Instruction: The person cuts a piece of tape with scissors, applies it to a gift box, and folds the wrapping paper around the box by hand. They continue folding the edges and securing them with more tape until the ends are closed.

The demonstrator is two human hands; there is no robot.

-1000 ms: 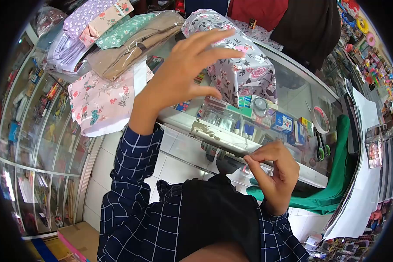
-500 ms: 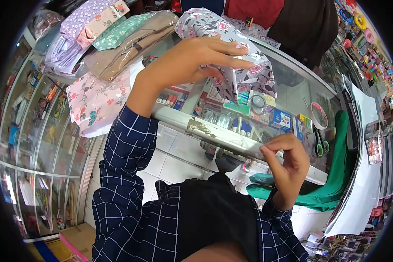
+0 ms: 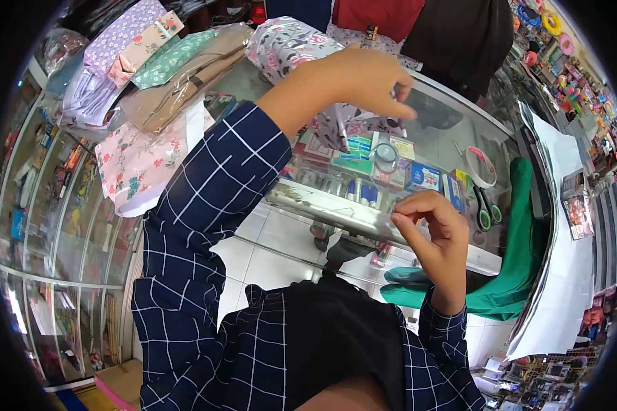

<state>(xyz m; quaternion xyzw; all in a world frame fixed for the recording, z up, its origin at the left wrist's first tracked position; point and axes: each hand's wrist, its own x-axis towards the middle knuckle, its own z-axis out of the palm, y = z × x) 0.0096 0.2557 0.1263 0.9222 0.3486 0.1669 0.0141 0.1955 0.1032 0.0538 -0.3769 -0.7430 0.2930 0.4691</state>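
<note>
Shifted rightward over floral cloth [image 3: 291,49], left fingers [image 3: 397,107] curl open; right fingers [image 3: 419,202] pinch closed.

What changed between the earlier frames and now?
Left hand swung rightward across the grey floral cloth, its spread fingers now curling down. Right hand shifted slightly right, still pinched. No visible grab or release. Scissors and tape roll stayed put on the counter.
</note>
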